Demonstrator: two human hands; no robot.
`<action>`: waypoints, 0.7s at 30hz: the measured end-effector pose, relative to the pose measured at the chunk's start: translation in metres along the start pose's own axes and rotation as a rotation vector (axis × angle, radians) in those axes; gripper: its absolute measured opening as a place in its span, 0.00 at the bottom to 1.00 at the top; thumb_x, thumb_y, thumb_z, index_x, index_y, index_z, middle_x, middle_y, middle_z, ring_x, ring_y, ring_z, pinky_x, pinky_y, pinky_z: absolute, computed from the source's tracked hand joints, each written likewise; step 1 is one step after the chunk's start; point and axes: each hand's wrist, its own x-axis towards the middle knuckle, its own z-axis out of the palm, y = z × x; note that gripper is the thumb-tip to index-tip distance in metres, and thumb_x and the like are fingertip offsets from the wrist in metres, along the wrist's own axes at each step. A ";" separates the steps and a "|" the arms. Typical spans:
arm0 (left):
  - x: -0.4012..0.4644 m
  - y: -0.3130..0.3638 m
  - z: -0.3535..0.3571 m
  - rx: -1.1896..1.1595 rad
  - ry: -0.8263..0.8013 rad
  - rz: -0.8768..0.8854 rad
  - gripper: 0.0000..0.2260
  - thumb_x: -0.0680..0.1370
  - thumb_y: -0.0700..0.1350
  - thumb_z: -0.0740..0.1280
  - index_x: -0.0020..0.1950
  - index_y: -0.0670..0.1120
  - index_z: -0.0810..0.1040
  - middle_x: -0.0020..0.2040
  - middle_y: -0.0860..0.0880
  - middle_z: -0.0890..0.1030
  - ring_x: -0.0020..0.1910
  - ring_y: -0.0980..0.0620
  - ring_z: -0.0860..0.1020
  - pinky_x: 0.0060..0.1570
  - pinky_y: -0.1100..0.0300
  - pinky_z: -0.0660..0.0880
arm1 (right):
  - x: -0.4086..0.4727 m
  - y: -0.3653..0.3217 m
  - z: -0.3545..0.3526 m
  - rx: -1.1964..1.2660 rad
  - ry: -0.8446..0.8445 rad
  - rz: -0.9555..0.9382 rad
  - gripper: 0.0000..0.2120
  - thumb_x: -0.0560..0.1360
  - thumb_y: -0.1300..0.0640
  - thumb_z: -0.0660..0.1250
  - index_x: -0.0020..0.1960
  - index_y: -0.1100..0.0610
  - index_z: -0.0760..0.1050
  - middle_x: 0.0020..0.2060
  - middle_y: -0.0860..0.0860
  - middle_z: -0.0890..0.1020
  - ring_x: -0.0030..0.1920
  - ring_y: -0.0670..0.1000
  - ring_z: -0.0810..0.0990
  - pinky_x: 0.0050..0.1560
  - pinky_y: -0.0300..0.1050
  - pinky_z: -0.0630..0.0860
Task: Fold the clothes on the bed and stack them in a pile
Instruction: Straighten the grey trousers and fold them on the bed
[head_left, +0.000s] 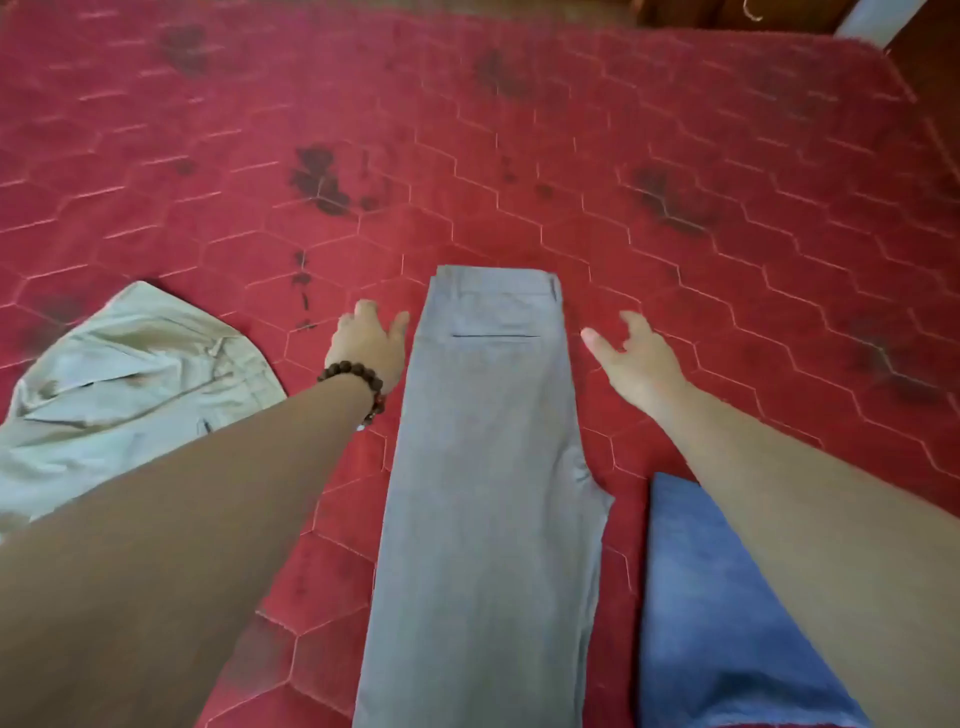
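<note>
Grey trousers (488, 467) lie flat on the red bed (519, 156), folded lengthwise, waistband at the far end and back pocket facing up. My left hand (366, 343), with a bead bracelet on the wrist, hovers at the left edge of the waistband with fingers apart. My right hand (636, 358) is spread open just right of the waistband, apart from the cloth. Neither hand holds anything. A crumpled pale green garment (130, 384) lies at the left. A blue denim piece (722, 613) lies at the lower right, partly under my right forearm.
The red bedcover has a hexagon pattern and dark stains. The bed's far right corner (878, 57) meets dark wooden furniture (727, 13) beyond it.
</note>
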 end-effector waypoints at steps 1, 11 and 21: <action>-0.001 -0.017 0.020 0.049 -0.051 -0.041 0.23 0.82 0.55 0.58 0.70 0.40 0.66 0.65 0.36 0.72 0.63 0.36 0.72 0.60 0.44 0.71 | 0.002 0.018 0.017 -0.015 -0.033 0.010 0.35 0.76 0.37 0.63 0.75 0.53 0.60 0.66 0.62 0.73 0.66 0.60 0.72 0.65 0.51 0.68; -0.015 -0.072 0.117 0.215 0.095 -0.054 0.22 0.78 0.63 0.59 0.46 0.42 0.65 0.34 0.48 0.71 0.34 0.44 0.72 0.33 0.55 0.66 | -0.013 0.048 0.126 -0.184 0.140 0.030 0.31 0.75 0.35 0.62 0.64 0.60 0.66 0.54 0.57 0.78 0.51 0.61 0.79 0.41 0.49 0.72; 0.009 -0.055 0.092 0.086 0.135 0.088 0.20 0.79 0.60 0.60 0.45 0.43 0.64 0.33 0.50 0.68 0.30 0.51 0.67 0.31 0.55 0.65 | -0.006 0.016 0.114 -0.181 0.365 -0.286 0.11 0.82 0.54 0.58 0.54 0.63 0.69 0.32 0.54 0.73 0.36 0.62 0.78 0.33 0.48 0.66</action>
